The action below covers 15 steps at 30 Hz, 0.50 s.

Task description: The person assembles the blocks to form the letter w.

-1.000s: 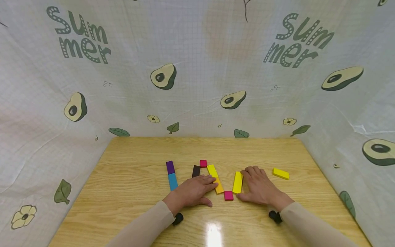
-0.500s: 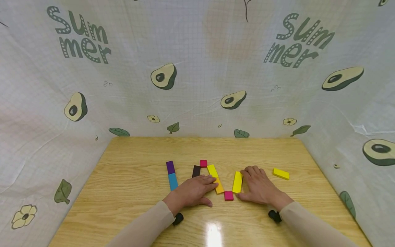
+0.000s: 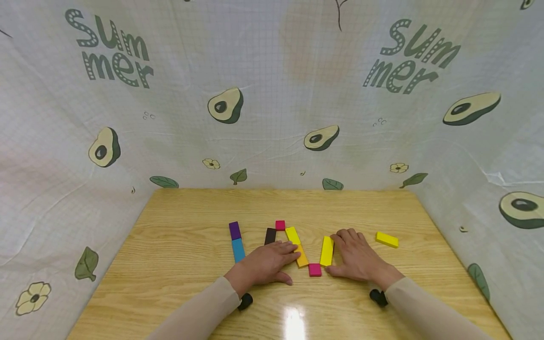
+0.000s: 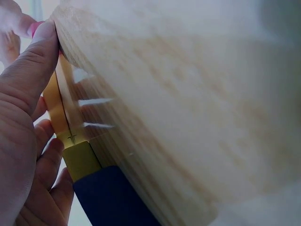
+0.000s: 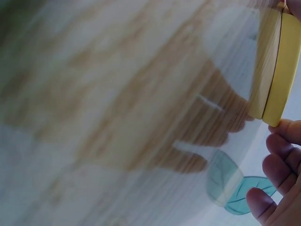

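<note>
My right hand (image 3: 357, 257) holds a yellow block (image 3: 327, 251) by its two ends, index finger at the far one and thumb at the near one. In the right wrist view the same yellow block (image 5: 283, 70) stands at the upper right. My left hand (image 3: 267, 264) rests with fingers extended over a zigzag of blocks, fingertips on an orange block (image 3: 302, 257). A yellow block (image 3: 293, 235), black block (image 3: 270, 235) and pink square block (image 3: 280, 225) lie beyond it. A second pink block (image 3: 315, 269) sits between the hands. Under the left hand, a dark blue block (image 4: 113, 197) shows.
Purple (image 3: 234, 230) and light blue (image 3: 238, 250) blocks lie end to end left of my left hand, the blue one partly hidden. A loose yellow block (image 3: 386, 239) lies to the right. A printed cloth (image 3: 272, 160) walls in the wooden table (image 3: 182, 222).
The right-hand yellow block has shifted very slightly to the left against a second ago. Both hands otherwise stay in place.
</note>
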Each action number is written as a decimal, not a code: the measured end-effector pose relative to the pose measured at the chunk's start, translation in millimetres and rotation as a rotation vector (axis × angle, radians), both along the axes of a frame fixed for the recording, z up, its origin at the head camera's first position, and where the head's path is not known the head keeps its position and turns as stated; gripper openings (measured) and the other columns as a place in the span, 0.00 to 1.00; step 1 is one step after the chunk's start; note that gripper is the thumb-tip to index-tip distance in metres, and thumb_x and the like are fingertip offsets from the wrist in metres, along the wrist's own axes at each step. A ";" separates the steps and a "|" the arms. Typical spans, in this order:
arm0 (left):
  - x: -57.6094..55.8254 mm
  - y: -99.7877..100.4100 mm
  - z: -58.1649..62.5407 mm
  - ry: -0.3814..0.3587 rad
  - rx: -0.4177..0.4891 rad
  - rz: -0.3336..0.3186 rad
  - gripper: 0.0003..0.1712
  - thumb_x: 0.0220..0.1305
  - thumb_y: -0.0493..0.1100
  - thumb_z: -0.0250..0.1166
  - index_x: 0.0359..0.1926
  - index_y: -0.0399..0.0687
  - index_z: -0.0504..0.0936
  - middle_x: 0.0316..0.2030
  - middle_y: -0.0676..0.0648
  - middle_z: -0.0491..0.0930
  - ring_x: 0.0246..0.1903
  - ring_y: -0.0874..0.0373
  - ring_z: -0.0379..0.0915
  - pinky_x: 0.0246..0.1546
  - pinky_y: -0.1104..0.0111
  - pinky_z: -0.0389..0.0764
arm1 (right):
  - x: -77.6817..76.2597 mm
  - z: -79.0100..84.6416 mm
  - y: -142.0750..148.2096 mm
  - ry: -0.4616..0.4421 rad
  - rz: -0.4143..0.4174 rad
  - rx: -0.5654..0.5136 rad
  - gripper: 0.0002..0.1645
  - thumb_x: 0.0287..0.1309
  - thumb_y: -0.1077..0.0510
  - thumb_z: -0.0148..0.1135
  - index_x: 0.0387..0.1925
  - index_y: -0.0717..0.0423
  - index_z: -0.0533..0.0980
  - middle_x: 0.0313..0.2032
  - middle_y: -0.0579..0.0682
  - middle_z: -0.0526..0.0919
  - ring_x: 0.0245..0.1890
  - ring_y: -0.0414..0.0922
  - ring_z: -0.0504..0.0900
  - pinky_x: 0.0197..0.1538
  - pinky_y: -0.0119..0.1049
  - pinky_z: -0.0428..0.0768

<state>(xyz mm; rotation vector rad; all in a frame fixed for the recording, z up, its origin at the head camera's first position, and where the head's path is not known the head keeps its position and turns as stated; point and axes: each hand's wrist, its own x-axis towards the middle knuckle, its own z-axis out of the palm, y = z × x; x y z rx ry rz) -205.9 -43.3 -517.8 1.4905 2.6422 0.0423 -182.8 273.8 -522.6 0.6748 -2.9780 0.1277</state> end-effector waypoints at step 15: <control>0.3 1.2 2.4 0.009 -0.012 -0.003 0.44 0.73 0.70 0.57 0.81 0.54 0.66 0.79 0.51 0.65 0.80 0.57 0.59 0.80 0.64 0.61 | -0.1 -0.4 1.2 -0.001 0.000 0.005 0.56 0.55 0.21 0.67 0.65 0.63 0.76 0.58 0.57 0.77 0.57 0.56 0.73 0.62 0.58 0.73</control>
